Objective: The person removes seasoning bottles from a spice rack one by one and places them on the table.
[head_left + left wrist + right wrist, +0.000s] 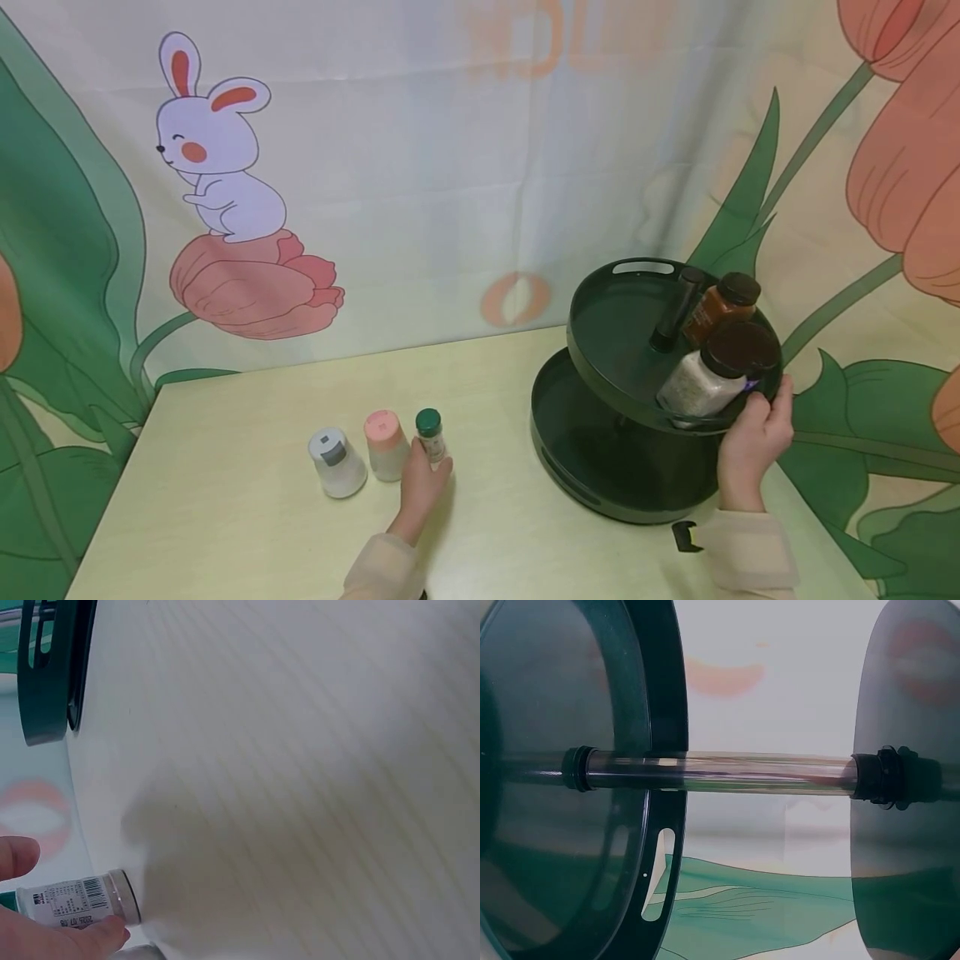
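With my left hand (424, 483) I hold a small spice bottle (431, 433) with a green cap; its barcode label shows in the left wrist view, where fingers (97, 937) wrap its lower part. Just left of it stand a pink-capped shaker bottle (386, 446) and a grey-capped shaker bottle (337, 467). My right hand (753, 450) grips the right front rim of the upper tray of a dark green two-tier rack (611, 375). Beside that hand, on the upper tray, are a jar of pale contents (701, 387) and a brown spice jar (720, 308), both dark-lidded.
The rack's lower tray (551, 425) sits on the pale table (247, 517). A central pole (765, 772) joins the tiers in the right wrist view. Behind the table hangs a printed cloth (420, 208) with a rabbit and flowers. A black strap end (686, 536) sticks out by the right sleeve.
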### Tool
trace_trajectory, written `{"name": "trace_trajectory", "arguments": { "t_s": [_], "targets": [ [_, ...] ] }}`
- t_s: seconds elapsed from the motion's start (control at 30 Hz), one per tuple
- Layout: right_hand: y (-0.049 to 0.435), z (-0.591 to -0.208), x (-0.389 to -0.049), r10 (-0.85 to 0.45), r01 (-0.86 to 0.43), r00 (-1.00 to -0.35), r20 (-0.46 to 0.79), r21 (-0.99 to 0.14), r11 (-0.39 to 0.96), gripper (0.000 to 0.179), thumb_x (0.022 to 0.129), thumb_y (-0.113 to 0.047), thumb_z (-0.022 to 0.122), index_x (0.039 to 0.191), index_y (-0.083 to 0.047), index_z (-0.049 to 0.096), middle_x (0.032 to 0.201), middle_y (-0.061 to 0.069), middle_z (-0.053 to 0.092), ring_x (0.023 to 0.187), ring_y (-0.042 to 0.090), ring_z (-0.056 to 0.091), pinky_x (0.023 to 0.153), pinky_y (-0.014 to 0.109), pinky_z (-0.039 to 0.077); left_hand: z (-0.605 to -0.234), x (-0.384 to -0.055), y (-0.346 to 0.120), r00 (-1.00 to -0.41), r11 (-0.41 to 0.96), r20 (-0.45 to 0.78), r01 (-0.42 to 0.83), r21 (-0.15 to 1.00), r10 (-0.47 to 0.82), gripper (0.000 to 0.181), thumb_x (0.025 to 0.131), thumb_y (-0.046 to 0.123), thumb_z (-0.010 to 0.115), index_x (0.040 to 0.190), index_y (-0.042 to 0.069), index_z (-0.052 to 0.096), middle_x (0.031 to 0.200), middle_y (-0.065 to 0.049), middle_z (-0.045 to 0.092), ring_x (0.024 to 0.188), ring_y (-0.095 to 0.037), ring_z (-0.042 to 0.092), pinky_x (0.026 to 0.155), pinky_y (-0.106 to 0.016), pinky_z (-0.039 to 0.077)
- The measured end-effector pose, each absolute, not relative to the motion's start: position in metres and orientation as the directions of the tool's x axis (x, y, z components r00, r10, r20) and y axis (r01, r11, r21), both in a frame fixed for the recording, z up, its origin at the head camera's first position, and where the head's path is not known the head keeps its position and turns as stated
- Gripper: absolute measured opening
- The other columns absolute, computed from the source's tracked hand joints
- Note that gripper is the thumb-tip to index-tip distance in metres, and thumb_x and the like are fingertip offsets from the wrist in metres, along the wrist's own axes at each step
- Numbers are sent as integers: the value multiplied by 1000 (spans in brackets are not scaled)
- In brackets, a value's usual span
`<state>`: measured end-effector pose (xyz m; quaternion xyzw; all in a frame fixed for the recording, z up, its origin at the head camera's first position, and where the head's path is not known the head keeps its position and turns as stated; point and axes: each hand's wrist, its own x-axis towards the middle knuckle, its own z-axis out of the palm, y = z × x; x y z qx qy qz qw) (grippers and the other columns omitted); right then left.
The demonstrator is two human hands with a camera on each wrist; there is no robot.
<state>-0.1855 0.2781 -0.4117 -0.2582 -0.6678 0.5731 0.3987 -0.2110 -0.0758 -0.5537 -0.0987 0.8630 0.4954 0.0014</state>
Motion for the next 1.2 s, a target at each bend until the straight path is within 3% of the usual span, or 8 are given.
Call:
{"name": "trace_trajectory", "arguments": {
  "t_s": [0.2, 0.47, 0.77, 1.0, 1.2],
  "targets": [
    [279, -413, -185, 793, -137, -544, 275, -961, 239, 46, 88, -16, 32, 134, -16, 39, 137, 2, 40, 123, 1, 34, 103, 17, 26, -546, -200, -77, -985, 488, -134, -169, 856, -107, 67, 84, 13, 53, 134, -12, 16, 138, -31, 25, 125, -44, 28, 101, -51, 27],
    [277, -411, -185, 789, -135, -560, 253, -967, 214, 47, 89, -16, 31, 135, -16, 36, 139, 2, 36, 125, 0, 31, 104, 16, 24, -534, -190, -81, -985, 510, -167, -170, 843, -52, 70, 86, 18, 51, 136, -10, 12, 140, -30, 20, 125, -44, 28, 101, -51, 27],
    [273, -407, -183, 790, -122, -571, 225, -974, 190, 49, 88, -16, 32, 137, -12, 31, 142, 4, 30, 127, 0, 27, 105, 16, 21, -522, -185, -90, -991, 551, -122, -129, 825, -50, 69, 86, 21, 53, 137, -7, 16, 140, -27, 24, 126, -43, 27, 102, -52, 26],
    [274, -407, -179, 775, -76, -584, 242, -967, 245, 49, 88, -18, 34, 137, -10, 31, 142, 4, 31, 127, 2, 27, 106, 19, 22, -512, -179, -92, -997, 538, -68, -82, 839, -47, 64, 86, 20, 53, 136, -3, 23, 138, -25, 31, 124, -42, 33, 98, -53, 31],
    [282, -400, -176, 754, -24, -624, 207, -969, 247, 47, 90, -20, 36, 135, -7, 34, 139, 10, 35, 123, 10, 35, 104, 23, 28, -498, -172, -96, -1000, 513, -3, -9, 859, -12, 56, 87, 19, 52, 135, 0, 29, 136, -22, 36, 119, -40, 41, 93, -52, 37]
  ]
}}
